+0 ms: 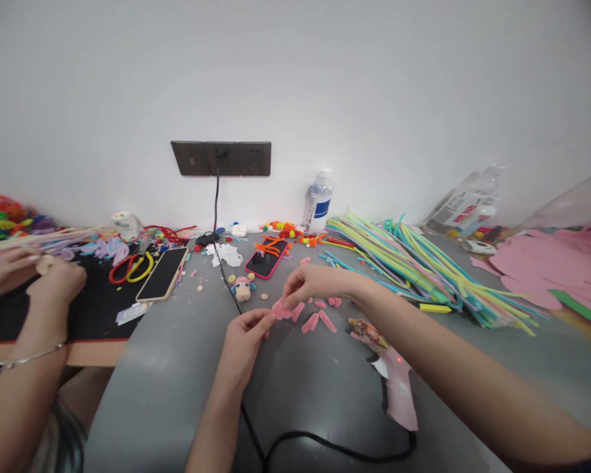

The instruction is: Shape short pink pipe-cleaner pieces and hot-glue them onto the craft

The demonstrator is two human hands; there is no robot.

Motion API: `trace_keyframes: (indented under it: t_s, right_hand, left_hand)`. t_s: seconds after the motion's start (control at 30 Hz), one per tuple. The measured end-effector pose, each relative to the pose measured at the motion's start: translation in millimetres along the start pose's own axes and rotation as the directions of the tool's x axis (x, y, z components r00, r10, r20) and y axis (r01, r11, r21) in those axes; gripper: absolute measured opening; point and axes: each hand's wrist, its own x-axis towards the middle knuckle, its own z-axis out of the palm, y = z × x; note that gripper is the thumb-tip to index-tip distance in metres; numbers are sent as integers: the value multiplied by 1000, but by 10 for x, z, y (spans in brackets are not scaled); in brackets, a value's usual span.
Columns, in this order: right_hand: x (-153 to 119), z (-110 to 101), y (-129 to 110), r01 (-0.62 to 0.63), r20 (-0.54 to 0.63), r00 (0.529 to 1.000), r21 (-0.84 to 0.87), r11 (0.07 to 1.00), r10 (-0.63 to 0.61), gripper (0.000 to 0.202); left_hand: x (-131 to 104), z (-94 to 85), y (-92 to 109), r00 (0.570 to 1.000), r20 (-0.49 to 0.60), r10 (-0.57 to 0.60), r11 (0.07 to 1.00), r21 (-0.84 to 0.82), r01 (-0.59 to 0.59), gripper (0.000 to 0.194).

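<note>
Fingertip work on a pink fuzzy piece (280, 310)

Over the table (177, 387), left of the loose pink strips (328, 321), the left hand (243, 338) pinches the piece's left end; the right hand (312, 284) appears to pinch its far side. Each grip is nearly closed. The step seems to be delicate handling; the next move likely calls for light, steady pressure.

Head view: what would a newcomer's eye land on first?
Probably the big bundle of pastel pipe cleaners, spread across the far right of the grey table. Next, near the picture's center, the left hand and right hand meet at a pink fuzzy piece. Then the pink glue gun, lying near the right forearm with its red light on.
</note>
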Motion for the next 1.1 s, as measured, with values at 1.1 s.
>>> trace_keyframes:
  t_s: [1.1]
  right_hand:
    - [-12,33,-47,4,-3,1000,-59,998,-4,23]
  left_hand:
    - [-25,16,13,999,-16,34,996,83,-32,29]
